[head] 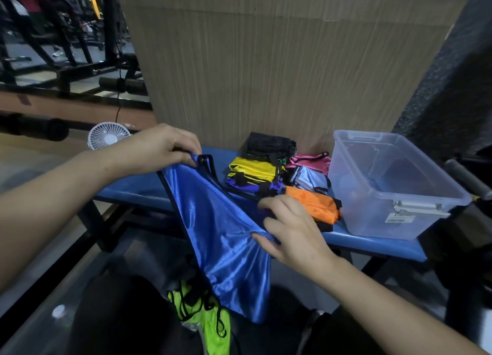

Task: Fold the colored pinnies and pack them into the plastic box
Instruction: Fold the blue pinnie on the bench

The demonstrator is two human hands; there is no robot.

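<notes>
The left hand (162,147) pinches the top black-trimmed corner of a shiny blue pinny (221,237), its grip clenched on the fabric above the blue worktop (127,192); the right hand (290,229) grasps the pinny's right edge lower down, fingers curled into the cloth. The pinny hangs slanted between the two hands, its bottom falling toward the person's lap, where a neon green pinny (210,325) lies. On the worktop behind sit folded pinnies, yellow (253,169), orange (311,201), pink (308,161), black (269,143), beside a clear plastic box (394,184) at the right end
</notes>
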